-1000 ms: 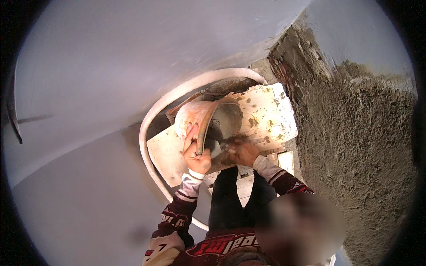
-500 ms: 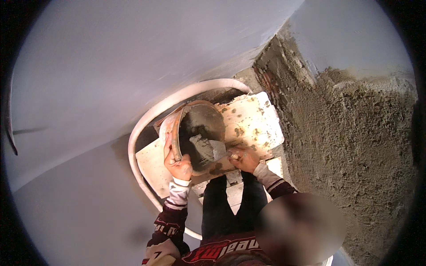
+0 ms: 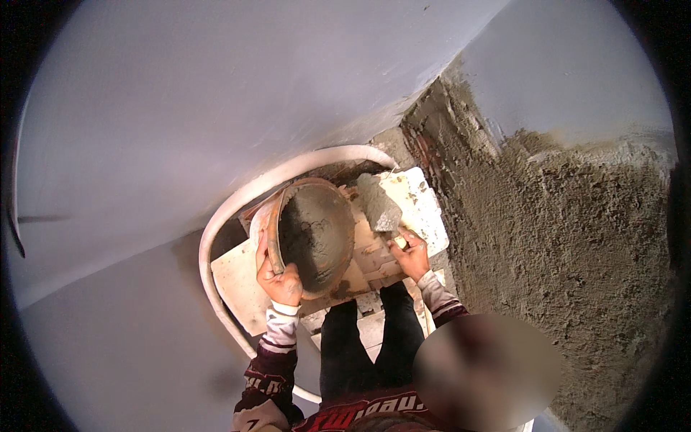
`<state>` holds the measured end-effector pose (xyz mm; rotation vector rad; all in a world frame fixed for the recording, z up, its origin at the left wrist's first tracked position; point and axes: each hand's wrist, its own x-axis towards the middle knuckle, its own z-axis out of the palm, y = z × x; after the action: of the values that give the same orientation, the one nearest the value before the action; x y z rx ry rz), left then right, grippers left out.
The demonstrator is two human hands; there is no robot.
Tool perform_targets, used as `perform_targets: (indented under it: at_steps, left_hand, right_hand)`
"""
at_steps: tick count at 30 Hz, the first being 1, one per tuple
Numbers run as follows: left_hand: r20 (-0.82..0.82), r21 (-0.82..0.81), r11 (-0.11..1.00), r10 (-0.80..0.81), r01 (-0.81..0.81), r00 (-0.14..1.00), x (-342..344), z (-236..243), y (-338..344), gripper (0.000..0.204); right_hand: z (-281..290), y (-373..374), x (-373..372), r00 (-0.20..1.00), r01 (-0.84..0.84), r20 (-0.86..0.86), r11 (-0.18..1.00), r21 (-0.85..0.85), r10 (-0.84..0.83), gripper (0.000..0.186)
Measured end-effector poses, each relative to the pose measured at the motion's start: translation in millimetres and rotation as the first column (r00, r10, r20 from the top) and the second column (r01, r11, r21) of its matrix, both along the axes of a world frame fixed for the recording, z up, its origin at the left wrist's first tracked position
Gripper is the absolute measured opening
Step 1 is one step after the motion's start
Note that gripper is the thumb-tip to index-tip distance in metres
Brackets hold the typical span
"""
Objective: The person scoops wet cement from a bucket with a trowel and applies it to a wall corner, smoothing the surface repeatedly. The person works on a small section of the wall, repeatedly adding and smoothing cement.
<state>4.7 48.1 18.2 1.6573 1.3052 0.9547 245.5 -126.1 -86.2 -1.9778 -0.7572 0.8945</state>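
Observation:
A round, orange-brown mortar pan (image 3: 274,234) is tipped toward the right, with wet grey mortar (image 3: 311,234) lining its inside. My left hand (image 3: 279,282) is closed on the pan's near-left rim, thumb over the edge. Just right of the pan, my right hand (image 3: 411,258) grips a trowel (image 3: 380,204) by its pale handle. The trowel's blade points away from me and looks grey with mortar. It is over the splattered white board; whether it touches the board I cannot tell.
The white board (image 3: 423,212) lies under the pan, marked with mortar spots. A thick pale hose (image 3: 209,252) loops around it. On the right stands a wall of rough grey mortar (image 3: 554,252); a smooth grey-white wall (image 3: 216,93) rises beyond the pan.
My right hand has lifted the trowel out of the pan and moved it right, over the board. The left hand still holds the rim.

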Motion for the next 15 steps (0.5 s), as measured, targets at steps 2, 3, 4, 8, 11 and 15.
perform_targets:
  at_steps: [2,3,4,8,11,15]
  left_hand:
    - [0.006,0.005,1.000,0.000,0.000,1.000,3,-2,-2,0.062]
    - [0.030,0.004,1.000,-0.030,0.030,0.999,16,-2,-4,0.063]
    - [0.039,-0.003,0.999,-0.035,0.035,0.999,21,-3,-5,0.063]
    - [0.004,0.011,1.000,0.003,-0.003,1.000,8,4,-3,0.063]
    - [0.025,-0.029,0.999,0.046,-0.045,0.999,8,7,-4,0.064]
    - [0.012,-0.019,0.996,0.088,-0.088,0.996,14,8,-2,0.063]
  right_hand:
    - [3,6,12,0.990,0.127,-0.061,0.992,-0.006,-0.127,0.051]
    - [-26,-4,24,0.974,0.220,-0.076,0.973,0.067,-0.215,0.052]
    - [-43,-7,32,0.952,0.300,-0.114,0.944,0.141,-0.285,0.052]
    - [-19,40,44,0.755,0.449,-0.494,0.889,-0.090,-0.431,0.037]
    - [-21,69,82,0.606,0.407,-0.671,0.891,-0.200,-0.427,0.015]
    - [-66,103,173,0.115,0.500,-0.877,0.790,-0.354,-0.466,0.024]
